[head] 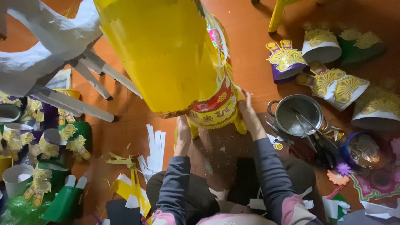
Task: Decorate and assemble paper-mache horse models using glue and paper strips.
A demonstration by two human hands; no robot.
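Head view: big yellow paper figure (166,54), glossy, w/ red-gold patterned trim, stands between both hands. Left hand (183,127) and right hand (246,109) are both pressed flat on its base, fingers spread. Reddish tiled floor (125,116) w/ paper scraps. Metal pot (298,114) right of right hand; white paper strips (155,146) left of left hand.

The floor (137,112) is made of smooth reddish-brown tiles with thin pale joints, and it shines faintly where light falls on it near the top of the view. The far right corner lies in deeper shadow. A yellow furniture leg (276,16) stands on the tiles at the top, with a dark leg just left of it. Paper scraps and fine crumbs litter the floor. No walls or windows show.
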